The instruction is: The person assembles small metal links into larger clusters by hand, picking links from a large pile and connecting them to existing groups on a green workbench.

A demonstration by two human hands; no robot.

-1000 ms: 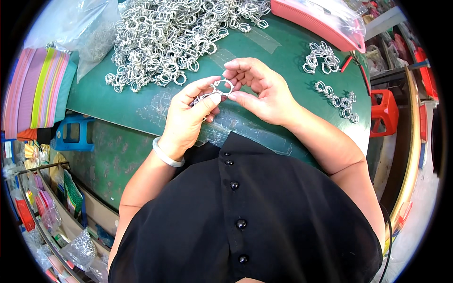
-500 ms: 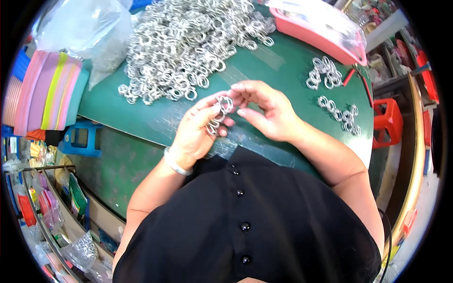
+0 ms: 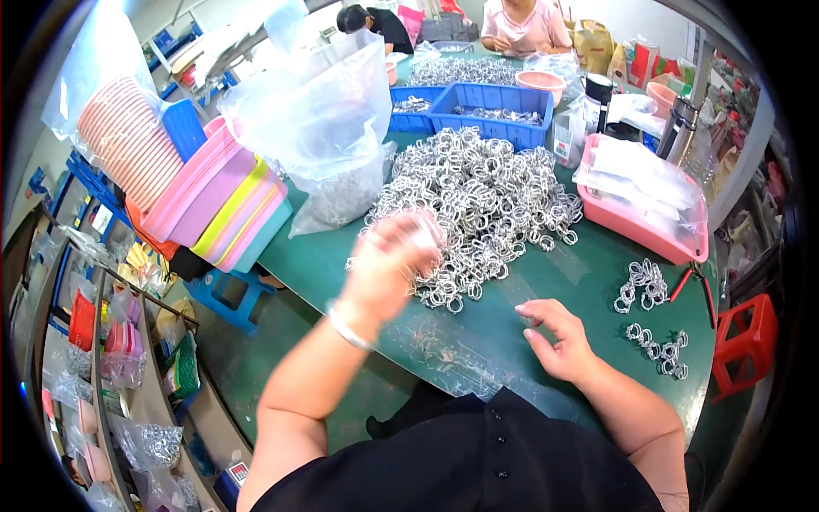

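A big heap of silvery metal rings [image 3: 486, 205], many linked in short chains, lies on the green table [image 3: 478, 346]. My left hand [image 3: 397, 256] reaches over the heap's left front edge. Motion smears its fingers, so whether rings are in them I cannot make out. Closer to me, right of the heap, my right hand [image 3: 559, 346] hovers above the tabletop with thumb and fingers apart and nothing between them. Two small groups of linked rings lie farther right: an upper cluster [image 3: 641, 286] and a lower chain [image 3: 659, 348].
Red-handled pliers [image 3: 695, 286] lie by the right edge, below a pink basket [image 3: 653, 235] of plastic bags. Blue bins [image 3: 490, 109] stand behind the heap. A clear bag [image 3: 337, 200] and stacked coloured baskets [image 3: 226, 200] occupy the left. Two people sit beyond.
The view has tipped up, showing the far table and two people. My left hand has moved from holding linked rings near my body out to the heap. The hands have separated.
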